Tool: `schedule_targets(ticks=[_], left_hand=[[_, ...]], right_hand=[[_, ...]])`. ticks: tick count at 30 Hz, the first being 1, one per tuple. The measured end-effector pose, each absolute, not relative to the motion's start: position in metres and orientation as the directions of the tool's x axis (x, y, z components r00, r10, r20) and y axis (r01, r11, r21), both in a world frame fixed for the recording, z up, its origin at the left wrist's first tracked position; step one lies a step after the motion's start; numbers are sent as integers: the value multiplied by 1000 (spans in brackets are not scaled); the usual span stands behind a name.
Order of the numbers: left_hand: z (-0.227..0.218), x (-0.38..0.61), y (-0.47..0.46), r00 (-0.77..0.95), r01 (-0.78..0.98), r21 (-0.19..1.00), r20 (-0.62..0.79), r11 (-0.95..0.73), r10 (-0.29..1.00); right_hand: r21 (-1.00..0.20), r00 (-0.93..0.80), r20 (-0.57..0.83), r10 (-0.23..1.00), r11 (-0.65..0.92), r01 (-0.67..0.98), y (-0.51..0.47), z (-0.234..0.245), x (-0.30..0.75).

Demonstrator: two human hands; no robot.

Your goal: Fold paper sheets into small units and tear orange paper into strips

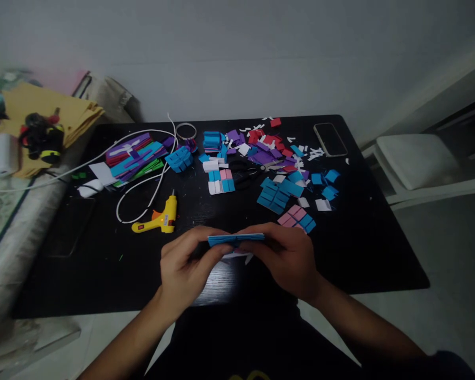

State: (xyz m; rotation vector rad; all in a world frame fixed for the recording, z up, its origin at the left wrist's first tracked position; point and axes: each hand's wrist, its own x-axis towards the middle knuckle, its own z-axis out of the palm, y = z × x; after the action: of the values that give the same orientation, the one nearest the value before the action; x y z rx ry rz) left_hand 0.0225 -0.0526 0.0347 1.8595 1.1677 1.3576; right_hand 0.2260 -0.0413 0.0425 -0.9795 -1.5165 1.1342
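Between both hands, above the table's near edge, is a flat blue folded-paper piece (236, 239), seen nearly edge-on. My left hand (188, 261) pinches its left end, thumb toward me and fingers behind. At the other end my right hand (288, 258) grips it the same way. Bits of white and pink show just below the blue edge, partly hidden by the thumbs. Just beyond my right hand lies a pink and blue paper grid (296, 219). A larger blue paper grid (273, 196) is behind that one.
A yellow glue gun (164, 216) lies left on the black table (114, 279), its white cord looping behind. Paper strips (136, 155), scissors (267, 167), a white and blue grid (221, 182), loose paper squares (267, 150) and a phone (330, 139) are spread across the back.
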Motion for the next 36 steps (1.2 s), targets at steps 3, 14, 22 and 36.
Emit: schedule_targets(ticks=[3, 14, 22, 36], left_hand=[[35, 24, -54, 103, 319, 813, 481, -487, 871], [43, 25, -55, 101, 281, 858, 419, -430, 902], [33, 30, -61, 16, 128, 935, 332, -331, 943], [30, 33, -62, -37, 232, 863, 469, -449, 882]], right_hand=[[-969, -210, 230, 950, 245, 47, -42, 44, 226], [-933, -210, 324, 922, 348, 89, -43, 48, 228], [-994, -78, 90, 993, 84, -69, -40, 51, 223], [-993, -190, 6, 982, -16, -114, -37, 58, 225]])
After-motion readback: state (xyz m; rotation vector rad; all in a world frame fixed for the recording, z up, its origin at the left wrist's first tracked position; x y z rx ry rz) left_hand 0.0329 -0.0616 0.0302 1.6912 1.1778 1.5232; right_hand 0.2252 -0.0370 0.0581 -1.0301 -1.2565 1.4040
